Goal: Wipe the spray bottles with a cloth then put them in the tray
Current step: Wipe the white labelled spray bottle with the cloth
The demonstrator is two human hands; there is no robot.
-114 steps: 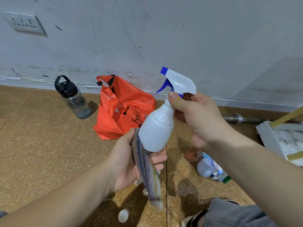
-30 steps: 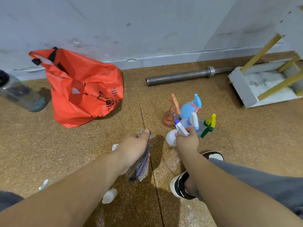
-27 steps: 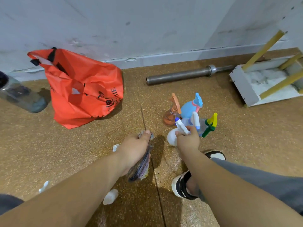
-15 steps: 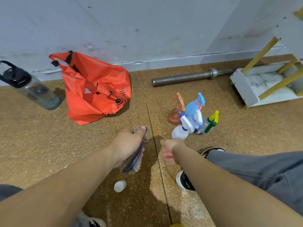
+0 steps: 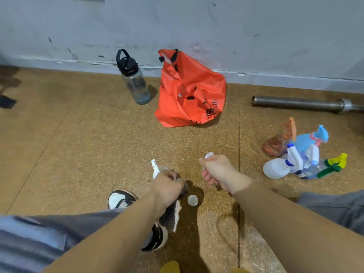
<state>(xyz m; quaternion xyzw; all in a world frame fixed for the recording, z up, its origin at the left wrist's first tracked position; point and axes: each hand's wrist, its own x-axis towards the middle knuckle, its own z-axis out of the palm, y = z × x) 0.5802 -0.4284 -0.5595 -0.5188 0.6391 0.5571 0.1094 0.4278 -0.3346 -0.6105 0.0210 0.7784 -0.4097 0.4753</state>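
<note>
Plastic, light and likely slick, the small spray bottle (image 5: 208, 155) is gripped by curled fingers of the right hand (image 5: 216, 171); its neck is judged safest. The soft cloth (image 5: 170, 215) is clutched by the left hand (image 5: 168, 187).

I see the clear black-lidded water bottle (image 5: 136, 83) just left of the orange plastic bag (image 5: 189, 91), by the wall (image 5: 197, 20); right of them lies the grey steel bar (image 5: 299, 104), the plastic spray bottles (image 5: 303, 154) heaped before it.

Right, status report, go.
Left hand grips cloth and a white-nozzled bottle. Right hand grips a small white-topped bottle. Tray out of view; bottle cluster on floor.
</note>
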